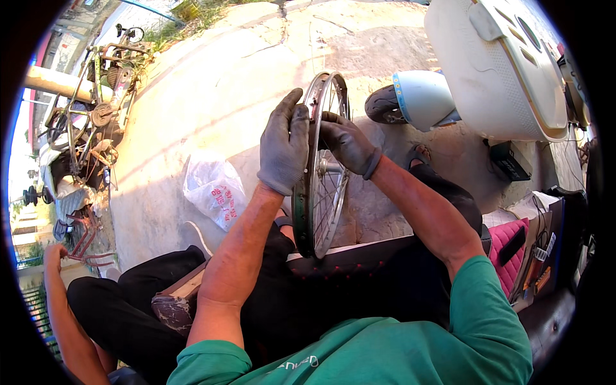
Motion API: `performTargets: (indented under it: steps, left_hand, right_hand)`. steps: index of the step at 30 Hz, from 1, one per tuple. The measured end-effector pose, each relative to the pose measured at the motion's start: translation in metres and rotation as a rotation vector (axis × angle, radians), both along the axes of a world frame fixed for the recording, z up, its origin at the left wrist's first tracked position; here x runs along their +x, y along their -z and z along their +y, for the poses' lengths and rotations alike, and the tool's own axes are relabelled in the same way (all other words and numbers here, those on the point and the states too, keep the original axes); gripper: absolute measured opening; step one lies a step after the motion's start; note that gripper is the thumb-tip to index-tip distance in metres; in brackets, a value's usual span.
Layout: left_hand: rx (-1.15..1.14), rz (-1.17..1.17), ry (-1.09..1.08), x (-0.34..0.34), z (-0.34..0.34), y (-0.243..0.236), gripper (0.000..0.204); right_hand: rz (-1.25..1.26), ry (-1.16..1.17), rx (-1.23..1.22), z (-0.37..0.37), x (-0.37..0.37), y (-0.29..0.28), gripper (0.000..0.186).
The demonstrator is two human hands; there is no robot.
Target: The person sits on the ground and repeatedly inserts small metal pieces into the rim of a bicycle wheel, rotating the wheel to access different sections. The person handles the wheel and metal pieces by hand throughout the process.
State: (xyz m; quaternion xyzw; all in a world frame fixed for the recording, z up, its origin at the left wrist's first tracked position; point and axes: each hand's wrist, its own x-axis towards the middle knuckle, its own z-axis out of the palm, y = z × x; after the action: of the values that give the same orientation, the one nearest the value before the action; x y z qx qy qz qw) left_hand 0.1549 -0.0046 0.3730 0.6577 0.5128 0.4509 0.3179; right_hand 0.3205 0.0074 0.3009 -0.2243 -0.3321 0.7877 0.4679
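A spoked bicycle wheel with no tyre visible stands upright between my knees, its rim nearly edge-on to me. Both my hands wear grey gloves with darker fingers. My left hand lies against the left side of the rim, its fingers stretched upward and the thumb beside the rim. On the other side, my right hand has its fingers curled at the rim's upper part, the fingertips partly hidden. Below my right hand the hub shows among the spokes.
A white plastic bag lies on the concrete left of the wheel. Old bicycle frames are heaped at the far left. A scooter's pale front fender and cream basket stand at right. Another person's arm shows at lower left.
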Motion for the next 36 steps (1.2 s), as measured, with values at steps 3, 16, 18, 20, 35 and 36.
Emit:
performTargets:
  steps: [3, 16, 18, 20, 35, 36]
  left_hand:
    - [-0.024, 0.001, 0.010, 0.002, 0.000, -0.001, 0.042]
    - [-0.089, -0.027, 0.001, 0.004, 0.002, -0.002, 0.040]
    - [-0.079, -0.021, 0.003, 0.004, 0.002, -0.001, 0.039]
    - [-0.069, -0.019, 0.009, 0.004, 0.002, -0.001, 0.038]
    - [-0.080, -0.092, 0.016, 0.002, 0.006, 0.009, 0.039]
    - [-0.089, -0.103, 0.019, 0.003, 0.006, 0.008, 0.039]
  right_hand:
    - [-0.036, 0.012, -0.043, 0.001, 0.002, 0.006, 0.033]
    - [-0.049, -0.014, 0.036, 0.004, 0.005, 0.016, 0.031]
    - [-0.084, -0.041, 0.062, 0.005, 0.004, 0.018, 0.034]
    - [-0.086, -0.019, 0.035, 0.004, 0.003, 0.018, 0.034]
    - [0.040, -0.047, -0.007, 0.005, 0.005, 0.012, 0.038]
    - [0.099, -0.062, -0.023, 0.006, 0.007, 0.015, 0.039]
